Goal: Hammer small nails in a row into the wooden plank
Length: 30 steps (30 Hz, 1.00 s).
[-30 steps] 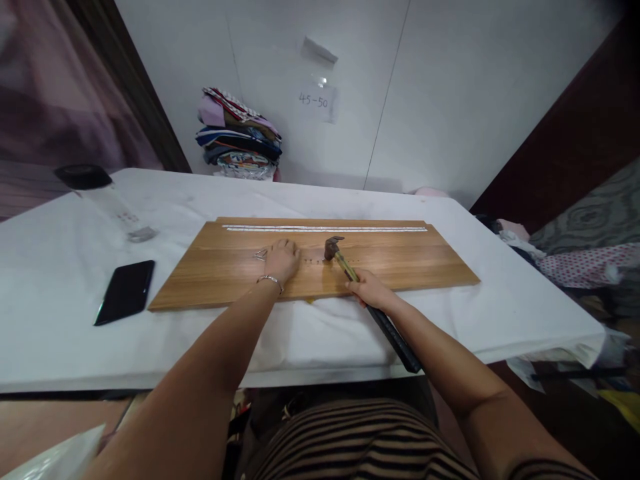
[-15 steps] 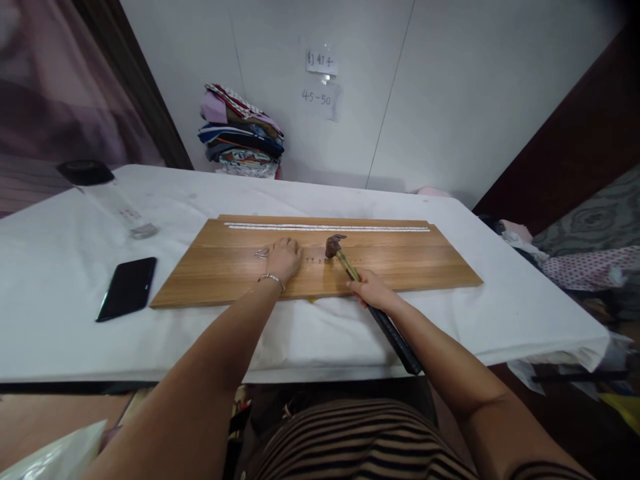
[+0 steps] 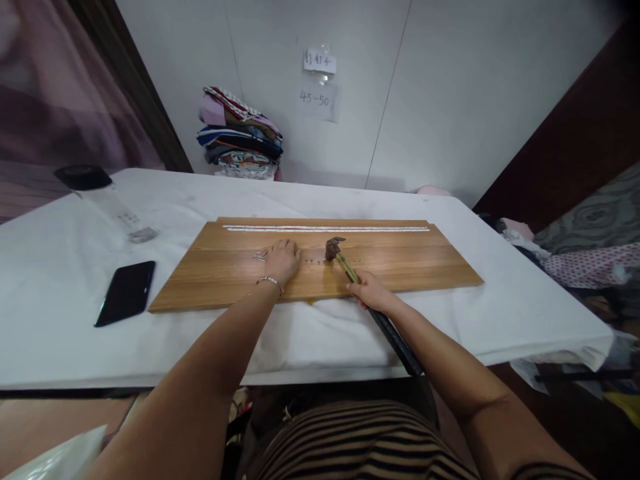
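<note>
My right hand (image 3: 369, 291) is closed round the handle of a claw hammer (image 3: 345, 267). The hammer's rusty head is over the middle of a wooden board (image 3: 410, 263), by a row of several small nails (image 3: 313, 261) standing in the wood. Flat on the board, left of that row, rests my left hand (image 3: 284, 259) with its fingers stretched out, a bracelet at the wrist. Several loose nails (image 3: 260, 255) lie just left of its fingers. Whatever is beneath the palm is hidden.
White strips (image 3: 325, 229) run along the board's far side. To the left on the white-covered table (image 3: 200, 347) lie a black tablet (image 3: 125, 292) and a clear container with a black lid (image 3: 83, 177). Folded clothes (image 3: 243, 133) are piled at the wall, beneath paper signs (image 3: 319, 63).
The view has shifted very slightly. Both hands, the hammer and the nails stay in practically the same places on the board.
</note>
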Tool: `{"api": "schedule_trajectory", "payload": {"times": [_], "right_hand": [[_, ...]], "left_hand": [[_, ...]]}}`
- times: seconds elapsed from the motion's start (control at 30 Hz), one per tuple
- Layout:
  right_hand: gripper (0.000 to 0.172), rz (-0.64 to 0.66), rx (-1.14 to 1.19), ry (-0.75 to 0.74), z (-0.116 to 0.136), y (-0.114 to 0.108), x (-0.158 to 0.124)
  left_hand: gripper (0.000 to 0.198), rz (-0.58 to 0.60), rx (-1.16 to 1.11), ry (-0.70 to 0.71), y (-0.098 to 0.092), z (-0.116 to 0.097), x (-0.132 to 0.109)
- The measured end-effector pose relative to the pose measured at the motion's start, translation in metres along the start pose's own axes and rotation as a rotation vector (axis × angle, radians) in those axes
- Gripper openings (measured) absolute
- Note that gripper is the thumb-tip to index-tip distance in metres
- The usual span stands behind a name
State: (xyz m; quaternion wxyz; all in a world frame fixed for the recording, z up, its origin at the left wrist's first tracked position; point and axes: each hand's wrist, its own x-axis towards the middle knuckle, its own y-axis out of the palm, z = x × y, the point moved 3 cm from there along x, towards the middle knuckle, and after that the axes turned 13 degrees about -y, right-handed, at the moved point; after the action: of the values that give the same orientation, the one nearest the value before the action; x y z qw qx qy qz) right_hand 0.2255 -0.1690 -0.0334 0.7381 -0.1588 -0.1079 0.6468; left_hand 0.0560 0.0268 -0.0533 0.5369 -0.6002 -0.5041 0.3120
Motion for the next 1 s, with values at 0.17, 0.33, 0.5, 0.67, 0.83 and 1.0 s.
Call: {"api": "schedule_trajectory", "payload": {"times": [0.17,0.33,0.5,0.67,0.83,1.0], "right_hand": [[0.014,-0.010,-0.023,-0.012,0.0019,-0.0004,-0.0010],[0.016,-0.004,-0.041,0.014,0.0012,-0.0001,-0.0005],[0.016,-0.006,-0.020,-0.009,-0.0004,-0.0008,-0.0001],[0.020,0.000,-0.025,0.005,0.0030,-0.0008,-0.0008],[0.019,0.000,-0.032,0.017,0.0060,-0.0004,-0.0019],[0.019,-0.001,-0.043,0.022,0.0072,-0.0002,-0.0008]], "left_hand": [[0.033,0.001,-0.009,0.007,0.0005,0.0003,0.0007],[0.032,0.011,-0.002,0.007,-0.0007,0.0003,0.0005],[0.034,0.013,0.017,0.011,-0.0007,0.0001,0.0005],[0.035,0.012,0.011,0.003,-0.0008,0.0004,0.0007],[0.036,0.009,0.000,0.006,-0.0003,0.0010,0.0007],[0.036,0.012,-0.043,0.006,-0.0017,-0.0006,0.0005]]}}
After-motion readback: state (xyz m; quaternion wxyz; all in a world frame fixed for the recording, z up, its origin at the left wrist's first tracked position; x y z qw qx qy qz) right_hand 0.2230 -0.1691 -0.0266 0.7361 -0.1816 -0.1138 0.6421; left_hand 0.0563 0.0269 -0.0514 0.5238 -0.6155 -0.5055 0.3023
